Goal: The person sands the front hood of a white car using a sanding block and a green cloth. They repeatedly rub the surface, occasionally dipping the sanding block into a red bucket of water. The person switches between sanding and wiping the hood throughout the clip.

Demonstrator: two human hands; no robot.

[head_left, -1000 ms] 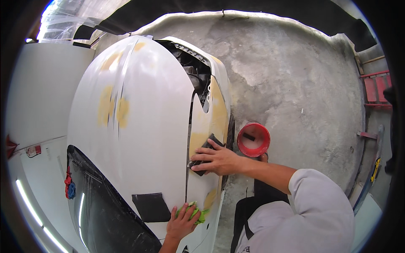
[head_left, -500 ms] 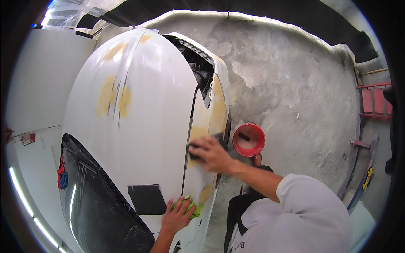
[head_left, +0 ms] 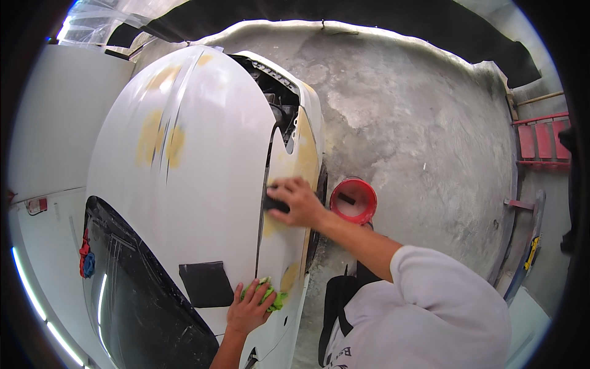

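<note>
A white car's front end fills the left half, with a hood (head_left: pixel 203 141) bearing yellowish patches and a fender (head_left: pixel 300 154) beside it. My right hand (head_left: pixel 294 203), slightly blurred, grips a dark sanding pad (head_left: pixel 274 200) against the yellowish patch on the fender. Below it, my left hand (head_left: pixel 249 307) rests with bent fingers on a crumpled green cloth (head_left: pixel 276 299) on the bodywork. A square black sheet (head_left: pixel 204 285) lies flat just left of that hand, near the dark windscreen (head_left: pixel 132 289).
A red bucket (head_left: pixel 367 203) with liquid and a dark block inside stands on the concrete floor (head_left: pixel 412 123) beside the fender. Red racks (head_left: pixel 541 141) and long items line the right wall. A dark curtain (head_left: pixel 467 34) spans the back. Red and blue clips (head_left: pixel 86 258) sit by the windscreen.
My right hand has moved up along the fender with the pad. The whole view has shifted leftward, while my left hand stays on the green cloth.
</note>
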